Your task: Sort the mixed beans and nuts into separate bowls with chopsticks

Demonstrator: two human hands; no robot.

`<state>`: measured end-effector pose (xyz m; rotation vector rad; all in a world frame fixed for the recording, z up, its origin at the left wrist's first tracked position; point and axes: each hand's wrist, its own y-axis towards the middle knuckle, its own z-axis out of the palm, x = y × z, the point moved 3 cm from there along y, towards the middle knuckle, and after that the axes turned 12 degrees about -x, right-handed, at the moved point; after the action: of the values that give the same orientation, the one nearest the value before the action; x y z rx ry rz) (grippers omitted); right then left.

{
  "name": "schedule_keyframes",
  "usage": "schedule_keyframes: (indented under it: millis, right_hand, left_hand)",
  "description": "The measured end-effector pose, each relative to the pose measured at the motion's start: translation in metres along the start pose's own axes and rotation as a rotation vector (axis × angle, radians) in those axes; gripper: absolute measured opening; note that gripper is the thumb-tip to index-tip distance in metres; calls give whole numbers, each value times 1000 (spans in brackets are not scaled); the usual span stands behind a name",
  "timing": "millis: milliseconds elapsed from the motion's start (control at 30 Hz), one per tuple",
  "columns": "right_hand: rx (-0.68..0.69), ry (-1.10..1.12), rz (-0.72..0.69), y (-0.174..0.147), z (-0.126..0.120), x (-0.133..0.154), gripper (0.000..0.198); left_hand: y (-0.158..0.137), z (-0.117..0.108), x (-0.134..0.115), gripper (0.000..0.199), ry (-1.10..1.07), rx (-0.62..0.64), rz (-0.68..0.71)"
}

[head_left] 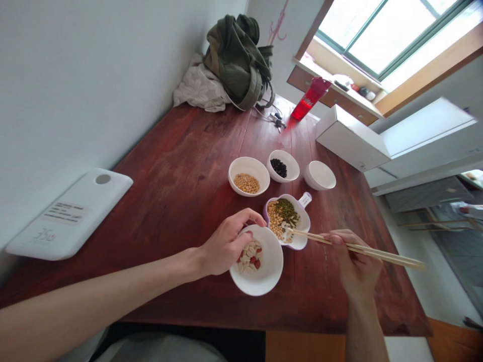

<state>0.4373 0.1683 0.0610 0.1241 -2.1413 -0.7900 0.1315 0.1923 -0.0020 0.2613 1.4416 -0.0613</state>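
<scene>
My left hand [230, 241] grips the rim of a white bowl [269, 271], thumb inside and fingers outside. Pale seeds and a few red pieces [251, 256] lie in that bowl. In my right hand [356, 264] is a pair of wooden chopsticks [332, 241]. Their tips reach into a white, purple-edged dish with a short handle [302, 238], at some pale seeds. Yellow beans [274, 216] and green beans [287, 211] share this dish. Whether a seed is pinched between the tips I cannot tell.
Behind the dish stand a bowl of yellow beans [247, 183], a bowl of black beans [278, 168] and a white bowl [320, 176]. Farther off are a green bag [241, 60], keys [278, 120], a red bottle [309, 98] and a white box [352, 138]. A white scale-like device [71, 213] lies left.
</scene>
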Motion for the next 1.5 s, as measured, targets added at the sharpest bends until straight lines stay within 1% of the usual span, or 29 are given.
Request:
schedule_keyframes:
  millis: [67,133,233,300,367,433,467,567,667,767,933,1267,1400,1500]
  right_hand:
    - [-66,91,-13,-5,-5,10,17]
    - [-94,207,-26,-12,-7,24,15]
    - [-35,299,-64,-23,-4,43,13]
    - [-32,295,-79,-24,-3,46,13]
    - [-103,226,-51,-19,-6,40,13]
    - [-174,80,25,-12,-11,28,15]
    - [-185,-5,68,-9,-14,21,17]
    - [-140,-179,165,-7,-16,7,26]
    - [-105,-206,207,-11,-12,4,31]
    - [-104,-213,202,-15,-5,8,32]
    - [-80,-238,173,-15,5,12,34]
    - [-15,-275,88,-8,10,14,36]
    - [-39,-276,74,-7,7,7,37]
    - [-90,-258,102,-6,2,0,37]
  left_hand:
    - [0,0,0,22,-1,1,-2]
    - [0,0,0,21,-5,1,-7]
    - [0,0,0,21,-6,2,-4]
    - [0,0,0,21,-4,0,0]
    - [0,0,0,22,-2,0,1]
    - [0,0,1,22,0,0,1]
    - [0,0,1,22,1,0,2]
    - [0,0,2,22,0,-2,2]
    - [0,0,3,24,4,-3,2]
    - [0,0,3,26,1,0,4]
    - [0,0,2,23,-1,-2,-5]
    - [0,0,1,21,4,0,-4]
    - [0,0,2,23,10,1,1]
    - [0,0,1,23,8,0,6]
